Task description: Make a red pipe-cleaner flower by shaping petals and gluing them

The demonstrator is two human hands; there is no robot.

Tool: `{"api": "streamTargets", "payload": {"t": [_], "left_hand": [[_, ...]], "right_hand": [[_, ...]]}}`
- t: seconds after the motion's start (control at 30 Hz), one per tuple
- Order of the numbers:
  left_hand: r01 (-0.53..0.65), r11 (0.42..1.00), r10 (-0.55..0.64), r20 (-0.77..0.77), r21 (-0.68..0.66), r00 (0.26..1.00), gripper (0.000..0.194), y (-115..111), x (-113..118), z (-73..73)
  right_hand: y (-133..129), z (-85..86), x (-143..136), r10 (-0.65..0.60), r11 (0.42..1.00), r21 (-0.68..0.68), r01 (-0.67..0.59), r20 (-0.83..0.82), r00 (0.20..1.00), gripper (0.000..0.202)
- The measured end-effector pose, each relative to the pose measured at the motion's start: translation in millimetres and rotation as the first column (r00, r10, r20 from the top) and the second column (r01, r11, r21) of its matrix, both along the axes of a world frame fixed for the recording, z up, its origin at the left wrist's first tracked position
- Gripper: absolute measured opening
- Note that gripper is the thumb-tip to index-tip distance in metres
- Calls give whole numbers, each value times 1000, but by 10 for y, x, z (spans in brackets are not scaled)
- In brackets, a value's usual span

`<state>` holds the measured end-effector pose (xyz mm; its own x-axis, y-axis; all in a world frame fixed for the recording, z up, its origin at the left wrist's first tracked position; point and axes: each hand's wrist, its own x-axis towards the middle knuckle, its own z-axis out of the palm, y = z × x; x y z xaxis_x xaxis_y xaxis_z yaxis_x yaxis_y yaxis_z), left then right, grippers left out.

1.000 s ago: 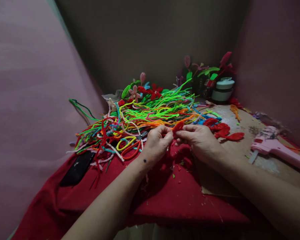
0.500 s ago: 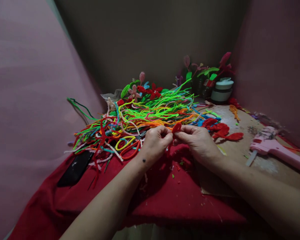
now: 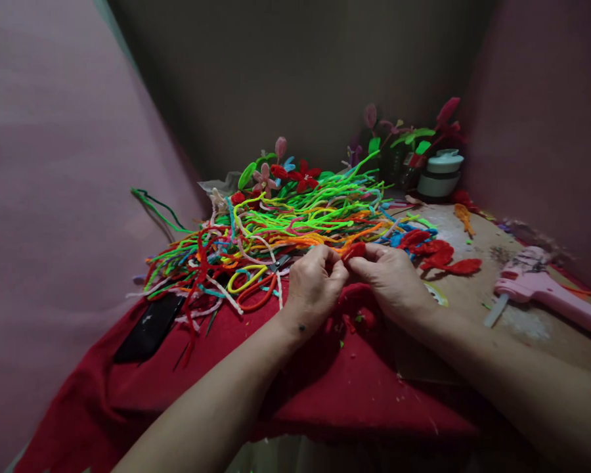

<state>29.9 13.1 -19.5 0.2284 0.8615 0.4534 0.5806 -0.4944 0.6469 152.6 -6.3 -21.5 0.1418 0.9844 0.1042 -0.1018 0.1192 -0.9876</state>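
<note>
Between my two hands is a red pipe cleaner (image 3: 354, 251) bent into a petal-like loop. My left hand (image 3: 312, 282) pinches its lower left end between thumb and forefinger. From the other side, my right hand (image 3: 391, 279) grips the loop, its fingertips close to those of the left. Part of the pipe cleaner is hidden by the fingers. Just behind the hands spreads a heap of pipe cleaners (image 3: 305, 210) in green, orange, yellow, red and other colours. Several finished red loops (image 3: 436, 255) lie right of my right hand.
Scissors (image 3: 256, 289) with yellow and red handles lie left of my left hand, near a black phone (image 3: 148, 332). A pink glue gun (image 3: 546, 289) rests on a brown board (image 3: 473, 355) at right. Pipe-cleaner flowers (image 3: 303, 177) and a lidded jar (image 3: 440, 174) stand behind.
The red loop has tipped over to the right and lies flatter between the fingers. My left hand has shifted slightly to the right, and its wrist has turned.
</note>
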Motion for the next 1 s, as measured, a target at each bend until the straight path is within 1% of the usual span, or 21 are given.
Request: {"api": "streamTargets", "payload": {"t": [0.07,0.13,0.2,0.3,0.4,0.53,0.67,0.77,0.87,0.97,1.0], "left_hand": [[-8,999,9,-26,37,1000,7,-13,9,-1],[4,1000,-4,8,6,1000,7,-5,1,14],[29,996,-21,90,-88,996,7,20,-22,43],[77,968,-27,206,-239,978,9,54,-58,110],[125,942,-42,261,-312,964,10,53,-76,181],[180,916,-80,276,-359,958,11,32,-84,231],[225,904,-122,284,-364,951,12,32,-91,220],[249,894,-144,288,-372,947,11,27,-87,215],[264,856,-133,305,-444,943,13,16,-82,231],[326,803,-174,326,-499,929,19,4,-80,239],[341,799,-186,336,-495,923,21,0,-79,235]], "right_hand": [[-13,22,1,-17,1000,17,16,46,999,8],[-13,22,12,11,1000,29,-12,44,999,8],[3,2,32,78,997,32,-77,-32,996,7],[41,-38,66,171,985,56,-164,-146,974,14],[64,-59,87,194,981,48,-189,-149,970,16],[53,-55,93,175,985,30,-173,-125,977,16],[44,-53,102,183,982,62,-179,-82,980,16],[55,-62,107,163,986,51,-160,-63,985,19],[63,-69,105,95,995,41,-92,-93,991,18],[63,-67,103,68,997,47,-62,-131,989,17],[64,-66,104,62,997,48,-56,-128,990,17]]}}
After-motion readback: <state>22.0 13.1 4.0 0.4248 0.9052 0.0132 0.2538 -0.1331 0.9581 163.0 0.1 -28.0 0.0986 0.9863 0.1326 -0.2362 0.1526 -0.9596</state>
